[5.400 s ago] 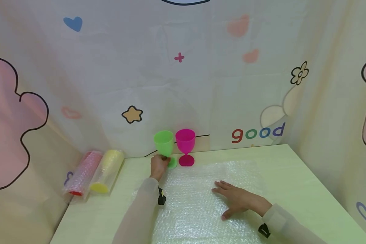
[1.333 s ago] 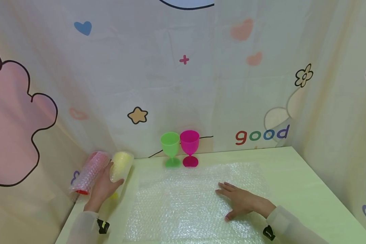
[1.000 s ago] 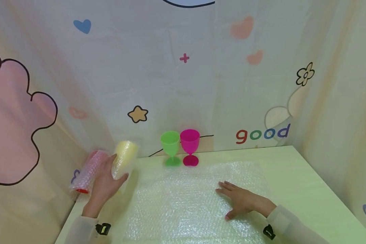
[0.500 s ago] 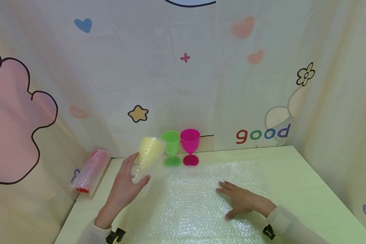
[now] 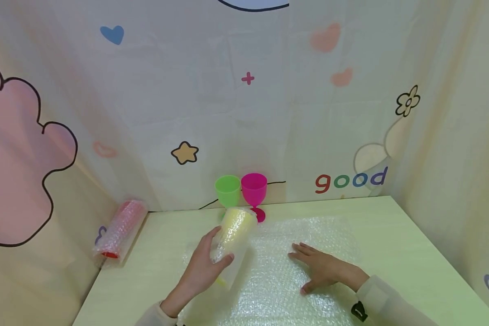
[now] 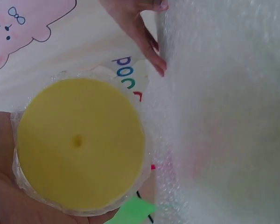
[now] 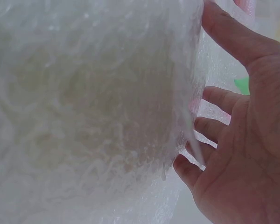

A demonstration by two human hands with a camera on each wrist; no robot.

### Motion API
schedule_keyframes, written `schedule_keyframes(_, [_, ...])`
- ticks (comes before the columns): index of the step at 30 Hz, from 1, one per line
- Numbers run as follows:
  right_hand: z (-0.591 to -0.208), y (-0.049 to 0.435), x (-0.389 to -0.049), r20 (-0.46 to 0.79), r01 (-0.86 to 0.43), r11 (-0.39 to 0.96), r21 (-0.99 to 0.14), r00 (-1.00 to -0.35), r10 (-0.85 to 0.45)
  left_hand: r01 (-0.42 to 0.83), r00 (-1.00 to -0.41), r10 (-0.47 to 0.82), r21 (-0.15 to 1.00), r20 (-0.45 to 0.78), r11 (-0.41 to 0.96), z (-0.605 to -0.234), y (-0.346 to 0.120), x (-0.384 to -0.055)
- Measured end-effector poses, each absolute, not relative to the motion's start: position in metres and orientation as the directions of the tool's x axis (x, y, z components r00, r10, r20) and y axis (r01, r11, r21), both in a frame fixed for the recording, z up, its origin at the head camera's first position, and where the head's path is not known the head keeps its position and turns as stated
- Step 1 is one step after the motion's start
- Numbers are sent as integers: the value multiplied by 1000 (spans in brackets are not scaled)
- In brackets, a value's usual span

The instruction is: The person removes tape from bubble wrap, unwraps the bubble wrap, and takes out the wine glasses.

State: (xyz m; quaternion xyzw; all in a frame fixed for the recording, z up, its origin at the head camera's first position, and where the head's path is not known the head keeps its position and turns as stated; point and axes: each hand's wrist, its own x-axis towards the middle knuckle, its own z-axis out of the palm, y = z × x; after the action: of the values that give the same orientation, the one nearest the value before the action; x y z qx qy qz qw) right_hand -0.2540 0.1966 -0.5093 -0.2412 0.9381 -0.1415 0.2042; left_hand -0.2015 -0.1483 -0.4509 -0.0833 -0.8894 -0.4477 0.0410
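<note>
My left hand (image 5: pixel 203 267) grips a yellow goblet (image 5: pixel 237 226) rolled in bubble wrap, fingers on its far left side and thumb across the near side. It is tilted, held over the left part of a flat bubble wrap sheet (image 5: pixel 269 290). The left wrist view shows the round yellow foot (image 6: pixel 81 144) facing the camera, with wrap around its edge. My right hand (image 5: pixel 322 269) rests on the sheet, fingers spread. In the right wrist view its fingertips (image 7: pixel 189 170) touch the wrap.
A green goblet (image 5: pixel 227 192) and a pink goblet (image 5: pixel 254 188) stand side by side at the table's back edge, their lower parts partly covered by the held roll. A red goblet in bubble wrap (image 5: pixel 122 228) lies at the left. A printed curtain (image 5: pixel 212 90) hangs behind the table.
My left hand let go of the green goblet, moved left, picked up the wrapped yellow goblet and carried it right, over the sheet. The right hand has stayed in place.
</note>
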Motion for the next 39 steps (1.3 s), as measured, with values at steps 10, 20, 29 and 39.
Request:
schedule_keyframes(10, [-514,200,-255,-278,-438,832,-340,-799,-534,164,-984,141,846,107,507,-487,-122,-195])
schedule_keyframes(20, [-510,200,-251,-249,-461,812,-360,-791,-559,64,-991,133,903,8,424,-505,-98,-190])
schedule_keyframes(29, [-507,199,-250,-266,-446,825,-347,-797,-543,5,-990,136,947,-41,322,-508,-77,-179])
schedule_keyframes(39, [-506,199,-252,-263,-452,816,-361,-790,-554,29,-978,204,921,-55,388,-507,-70,-175])
